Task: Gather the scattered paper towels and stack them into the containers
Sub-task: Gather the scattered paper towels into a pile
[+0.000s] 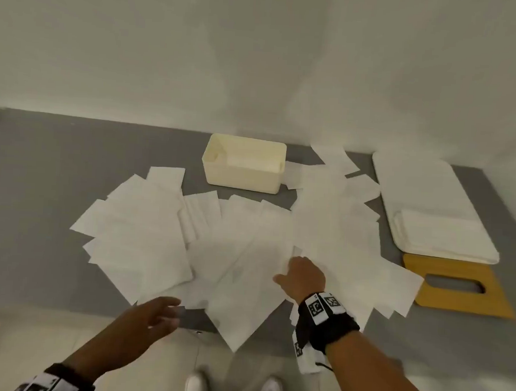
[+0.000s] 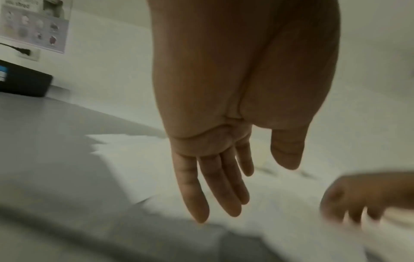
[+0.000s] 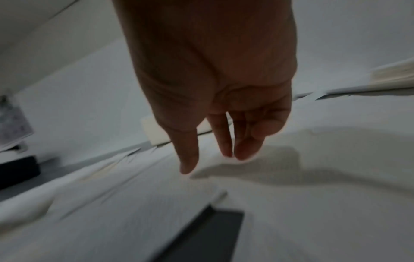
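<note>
No legible text; poster (image 2: 33, 24) at ten o'clock too blurred, wristband (image 1: 324, 306) bearing only square coded markers.

Two hands: the left hand (image 1: 152, 319) at 7 o'clock, the right hand (image 1: 304, 276) at 5 o'clock. One cream container (image 1: 243, 176) at 12 o'clock. One wooden lid (image 1: 462, 286) with a slot at 3 o'clock. One white stack (image 1: 425, 205) at 2 o'clock. Paper towels (image 1: 146, 224): dozens, overlapping, too many to count. Two white shoes (image 1: 196, 388) at 6 o'clock
</note>
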`<state>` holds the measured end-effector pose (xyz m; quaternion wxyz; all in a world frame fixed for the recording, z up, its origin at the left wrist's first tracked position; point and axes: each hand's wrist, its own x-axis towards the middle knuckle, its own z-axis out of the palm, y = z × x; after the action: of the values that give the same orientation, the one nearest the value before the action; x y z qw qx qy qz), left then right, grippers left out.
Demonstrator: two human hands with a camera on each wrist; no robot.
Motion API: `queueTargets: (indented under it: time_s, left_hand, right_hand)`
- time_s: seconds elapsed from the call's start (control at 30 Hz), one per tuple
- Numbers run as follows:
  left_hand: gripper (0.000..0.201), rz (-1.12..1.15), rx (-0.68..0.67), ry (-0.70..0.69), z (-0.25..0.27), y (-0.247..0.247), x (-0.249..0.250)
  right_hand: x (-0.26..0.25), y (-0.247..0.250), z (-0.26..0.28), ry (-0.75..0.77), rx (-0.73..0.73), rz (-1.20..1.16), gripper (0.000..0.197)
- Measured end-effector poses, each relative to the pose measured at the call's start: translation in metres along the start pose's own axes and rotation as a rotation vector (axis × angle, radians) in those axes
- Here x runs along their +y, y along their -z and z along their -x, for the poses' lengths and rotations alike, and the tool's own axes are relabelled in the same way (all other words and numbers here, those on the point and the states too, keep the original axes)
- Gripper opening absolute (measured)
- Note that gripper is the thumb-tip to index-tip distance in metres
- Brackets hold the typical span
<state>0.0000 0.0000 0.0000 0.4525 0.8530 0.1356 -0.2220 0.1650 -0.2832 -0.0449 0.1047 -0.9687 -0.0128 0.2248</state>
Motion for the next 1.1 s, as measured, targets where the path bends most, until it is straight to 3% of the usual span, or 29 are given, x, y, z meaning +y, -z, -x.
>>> queueTargets:
  time_s: [0.1, 0.33, 0.43, 0.5, 0.57, 0.6, 0.67, 0.8, 0.87, 0.93, 1.03, 1.1]
  left_hand:
    - [0.025, 0.126, -0.018, -0.048, -0.032, -0.002, 0.034]
    - [0.038, 0.024, -0.122, -0.145, -0.096, -0.016, 0.081]
    - [0.048, 0.001, -0.146, -0.147, -0.115, -0.017, 0.079]
    - [0.053, 0.023, -0.16, -0.127, -0.125, -0.019, 0.076]
    - [0.055, 0.071, -0.173, -0.108, -0.132, -0.021, 0.075]
    - [0.055, 0.095, -0.18, -0.098, -0.135, -0.022, 0.075]
    - [0.052, 0.15, -0.207, -0.077, -0.136, -0.023, 0.076]
    - [0.053, 0.143, -0.241, -0.078, -0.136, -0.023, 0.074]
    - [0.059, 0.129, -0.25, -0.09, -0.135, -0.023, 0.075]
    - [0.064, 0.118, -0.289, -0.128, -0.132, -0.024, 0.079]
    - [0.044, 0.061, -0.321, -0.212, -0.13, -0.024, 0.082]
    - [0.027, 0.132, -0.289, -0.194, -0.126, -0.022, 0.081]
  right_hand:
    - [-0.001, -0.006, 0.004, -0.018, 0.022, 0.004, 0.047]
    - [-0.008, 0.002, 0.001, 0.008, 0.059, -0.068, 0.007]
    - [-0.01, 0.007, 0.0, 0.034, 0.074, -0.152, 0.022]
    - [-0.011, 0.007, 0.002, 0.011, 0.07, -0.125, 0.016]
    - [-0.011, 0.002, 0.002, -0.047, 0.016, 0.003, 0.049]
    - [-0.013, 0.001, 0.002, -0.07, 0.012, 0.028, 0.055]
    - [-0.015, -0.001, 0.001, -0.069, 0.053, 0.008, 0.045]
    - [-0.018, 0.006, 0.006, 0.022, 0.047, -0.119, 0.028]
    - [-0.022, 0.021, 0.014, 0.152, 0.013, -0.189, 0.011]
    - [-0.03, 0.042, 0.022, 0.263, -0.051, -0.237, 0.016]
    - [-0.04, 0.065, 0.022, 0.328, -0.059, -0.325, 0.019]
    - [-0.046, 0.07, 0.016, 0.353, -0.032, -0.357, 0.014]
